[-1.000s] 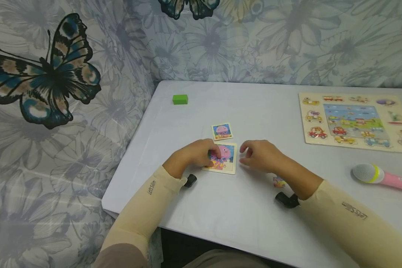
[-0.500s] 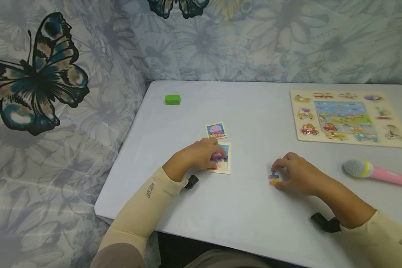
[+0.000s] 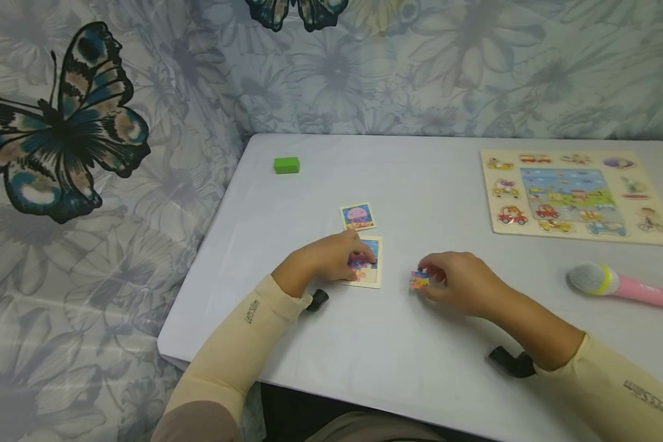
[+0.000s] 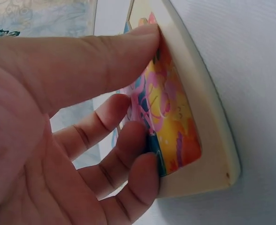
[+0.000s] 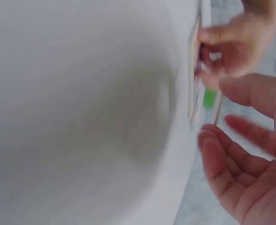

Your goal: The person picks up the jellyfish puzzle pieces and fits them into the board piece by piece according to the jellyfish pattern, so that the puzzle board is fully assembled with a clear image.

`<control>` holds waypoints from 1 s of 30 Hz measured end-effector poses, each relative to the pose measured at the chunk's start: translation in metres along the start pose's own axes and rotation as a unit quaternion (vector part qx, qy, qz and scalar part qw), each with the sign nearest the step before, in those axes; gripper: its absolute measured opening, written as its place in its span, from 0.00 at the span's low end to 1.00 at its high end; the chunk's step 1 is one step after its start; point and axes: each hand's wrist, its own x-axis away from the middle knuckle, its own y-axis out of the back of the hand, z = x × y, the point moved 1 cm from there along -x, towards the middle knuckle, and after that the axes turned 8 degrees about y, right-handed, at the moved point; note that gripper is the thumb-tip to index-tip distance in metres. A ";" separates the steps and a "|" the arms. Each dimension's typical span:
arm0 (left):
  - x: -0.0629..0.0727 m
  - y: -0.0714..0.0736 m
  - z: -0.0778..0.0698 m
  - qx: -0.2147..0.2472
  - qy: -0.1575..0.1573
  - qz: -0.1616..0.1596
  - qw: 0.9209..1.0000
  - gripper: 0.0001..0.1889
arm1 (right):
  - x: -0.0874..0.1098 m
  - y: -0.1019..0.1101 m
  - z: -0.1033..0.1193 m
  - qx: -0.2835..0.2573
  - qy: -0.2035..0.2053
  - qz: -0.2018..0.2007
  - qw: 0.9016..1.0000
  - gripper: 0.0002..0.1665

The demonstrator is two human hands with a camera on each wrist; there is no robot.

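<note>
My left hand (image 3: 331, 256) rests on a small square jigsaw puzzle (image 3: 374, 281) in a pale frame, covering its left part. In the left wrist view, bent fingers and the thumb touch the puzzle's colourful face (image 4: 173, 126). To the right, my right hand (image 3: 466, 283) pinches a small multicoloured puzzle piece (image 3: 419, 280) between thumb and fingers, just above the table. The right wrist view shows this piece (image 5: 219, 108) edge-on as a thin sliver. Just beyond the puzzle lies a square picture card (image 3: 358, 216) with a pink figure on blue.
A green block (image 3: 286, 165) lies at the table's far left. On the right are a wooden vehicle puzzle board (image 3: 643, 215) and a pink toy microphone (image 3: 649, 294). The white table (image 3: 331, 344) ends at a floral-patterned wall covering (image 3: 364, 80).
My right hand moved right and down to the loose puzzle piece, picked it up, and carried it back left towards the puzzle. My left hand stays on the puzzle. The head view shifted slightly.
</note>
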 end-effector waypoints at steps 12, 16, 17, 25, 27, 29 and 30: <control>-0.008 -0.003 -0.003 0.011 -0.024 -0.010 1.000 0.22 | -0.045 -0.038 0.032 0.093 0.220 -0.057 0.969 0.04; -0.008 -0.003 -0.005 0.018 -0.034 -0.013 0.999 0.22 | -0.050 -0.044 0.032 0.113 0.239 -0.073 0.962 0.07; -0.008 -0.003 -0.005 0.020 -0.035 -0.013 0.999 0.22 | -0.050 -0.044 0.032 0.117 0.244 -0.077 0.960 0.08; -0.010 -0.005 -0.008 0.019 -0.037 -0.013 0.999 0.24 | -0.047 -0.046 0.034 0.169 0.257 -0.071 0.949 0.09; -0.010 -0.006 -0.009 0.022 -0.035 -0.010 0.999 0.23 | -0.044 -0.046 0.033 0.189 0.259 -0.068 0.945 0.07; -0.010 -0.006 -0.010 0.023 -0.035 -0.009 0.999 0.23 | -0.041 -0.046 0.032 0.203 0.268 -0.071 0.939 0.06; -0.011 -0.006 -0.010 0.024 -0.035 -0.008 0.999 0.23 | -0.039 -0.047 0.031 0.207 0.274 -0.075 0.936 0.05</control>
